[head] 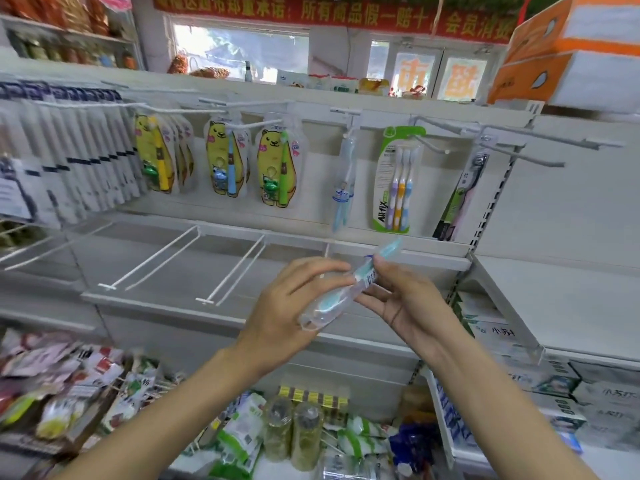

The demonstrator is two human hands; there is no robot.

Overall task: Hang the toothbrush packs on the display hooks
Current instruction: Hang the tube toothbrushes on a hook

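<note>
While my left hand [287, 306] cradles the lower end of a clear toothbrush pack [341, 285] with curled fingers, my right hand [401, 299] pinches its upper part. Held at frame centre before the white shelf [242, 306], its long axis slants from lower left to upper right, tip towards the hanging three-brush pack [396, 188] on its display hook [433, 143]

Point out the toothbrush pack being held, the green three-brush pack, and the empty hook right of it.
held toothbrush pack [341, 289], head view, clear middle.
green three-brush pack [398, 188], head view, brush handles.
empty hook [530, 155], head view, mid-wire.
</note>
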